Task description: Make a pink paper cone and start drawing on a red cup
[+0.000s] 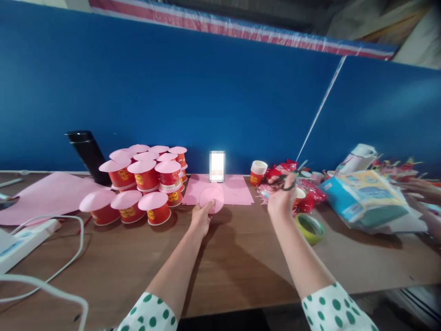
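My left hand (201, 217) pinches a round pink paper disc (212, 199) and holds it just above the wooden table (220, 262). My right hand (282, 195) is raised to the right of it, fingers closed through the handles of dark scissors (284, 182). Behind the disc lie flat pink paper sheets (234, 189). To the left stands a stacked cluster of several red paper cups (146, 181), each topped with a pink paper disc.
A black flask (87, 155), a large pink sheet (51, 193) and a white power strip (24, 239) with cables sit at left. A stack of cups (257, 172), red wrappers, a green tape roll (310, 228) and a tissue pack (365, 195) lie at right. A blue partition stands behind.
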`<state>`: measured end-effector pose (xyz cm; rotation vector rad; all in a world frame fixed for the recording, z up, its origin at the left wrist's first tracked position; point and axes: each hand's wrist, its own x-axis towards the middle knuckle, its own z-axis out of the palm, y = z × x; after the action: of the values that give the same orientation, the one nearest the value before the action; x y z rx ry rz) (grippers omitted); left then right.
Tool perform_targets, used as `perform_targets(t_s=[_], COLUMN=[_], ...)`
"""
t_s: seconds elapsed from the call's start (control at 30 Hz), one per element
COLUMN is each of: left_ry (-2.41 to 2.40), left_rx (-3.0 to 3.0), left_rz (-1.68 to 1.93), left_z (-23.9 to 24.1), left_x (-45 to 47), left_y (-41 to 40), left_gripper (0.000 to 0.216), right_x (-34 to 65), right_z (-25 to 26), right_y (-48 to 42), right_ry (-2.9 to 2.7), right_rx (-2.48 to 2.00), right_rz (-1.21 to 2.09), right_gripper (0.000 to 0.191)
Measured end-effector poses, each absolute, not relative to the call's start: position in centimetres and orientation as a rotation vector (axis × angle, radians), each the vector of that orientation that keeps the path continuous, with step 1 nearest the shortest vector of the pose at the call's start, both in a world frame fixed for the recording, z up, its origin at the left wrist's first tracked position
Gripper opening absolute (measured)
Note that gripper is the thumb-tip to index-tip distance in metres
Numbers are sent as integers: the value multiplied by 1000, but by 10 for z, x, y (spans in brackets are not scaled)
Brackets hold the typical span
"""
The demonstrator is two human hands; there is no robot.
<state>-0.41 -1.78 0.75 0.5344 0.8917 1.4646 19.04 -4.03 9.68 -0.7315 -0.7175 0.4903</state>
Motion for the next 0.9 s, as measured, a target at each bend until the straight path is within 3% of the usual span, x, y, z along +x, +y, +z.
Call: perform_targets(t_s=[0.13,0.4,0.9], left_ry=[867,909,921], left_rx=[526,531,549], left_rz=[1490,1495,1494], left_z=[11,12,13], left_x=[-3,-4,-2], left_y=[-19,-20,-22], left_gripper=[36,34,33], right_x=[161,134,135], right_z=[66,1,-3], right_y=[-46,-52,-54], right_ry=[-1211,-1324,-1361], right_rx=[-942,-1040,-1041], right_rz=[781,1176,1165], right_gripper=[33,42,42])
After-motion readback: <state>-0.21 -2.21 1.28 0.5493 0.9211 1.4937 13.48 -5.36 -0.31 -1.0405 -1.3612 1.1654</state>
